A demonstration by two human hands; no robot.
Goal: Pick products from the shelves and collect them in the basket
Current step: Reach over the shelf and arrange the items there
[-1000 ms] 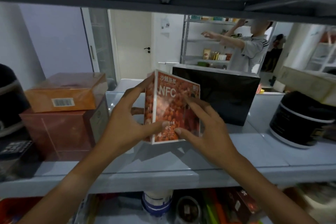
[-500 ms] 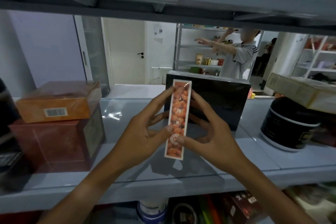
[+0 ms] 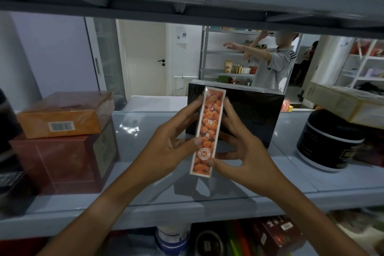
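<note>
An orange juice carton [image 3: 208, 131] printed with small orange fruit is held upright above the grey shelf [image 3: 291, 176], its narrow side turned toward me. My left hand [image 3: 172, 147] grips its left face, thumb on the narrow side. My right hand [image 3: 243, 149] grips the right face, thumb pressed near the bottom. No basket is in view.
A black box [image 3: 249, 114] stands right behind the carton. An orange box [image 3: 64, 114] sits on a dark red box [image 3: 62, 162] at left. At right are a black round tub [image 3: 326, 141] and a tilted cream box [image 3: 349, 104]. More products fill the shelf below. A person [image 3: 274, 64] reaches at far shelves.
The carton has been turned from showing its broad NFC face to showing its narrow side, and both hands have drawn it slightly nearer and lower over the shelf.
</note>
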